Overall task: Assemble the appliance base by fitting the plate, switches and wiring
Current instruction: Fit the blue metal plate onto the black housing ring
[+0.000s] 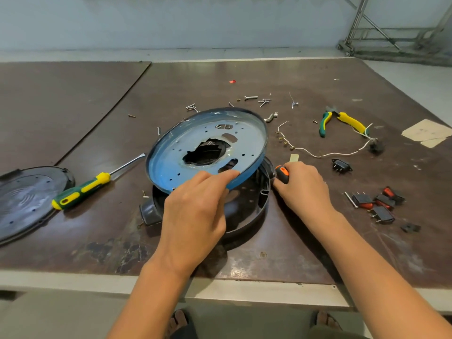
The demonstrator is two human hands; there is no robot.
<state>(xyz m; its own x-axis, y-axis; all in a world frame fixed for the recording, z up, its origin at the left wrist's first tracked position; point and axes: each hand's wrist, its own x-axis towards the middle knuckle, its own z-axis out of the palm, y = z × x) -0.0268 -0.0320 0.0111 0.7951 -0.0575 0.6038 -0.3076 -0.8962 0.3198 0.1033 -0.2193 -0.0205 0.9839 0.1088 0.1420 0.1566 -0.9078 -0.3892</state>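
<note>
Dark brown worktop (318, 77) fills my head view, with a pale wall behind it. At the middle sits the black appliance base (244, 223), open side up. Over it the round metal plate (247, 143) is tilted, its far edge raised and its near edge low over the base, not yet seated. My left hand (195, 211) pinches the plate's near rim, fingers laid over the top. My right hand (303, 187) is curled round an orange-and-black handled tool (282, 173), resting on the worktop just beside the base's right wall.

The rocker switches (381, 204) lie well to the right and the white wire (318, 155) lies beyond the base, both unfitted, so I judge the task to be early.

To do this well, I would turn the plate until its cut-outs match the base, lower it level rather than edge-first, and keep the tool clear until it sits flush.
</note>
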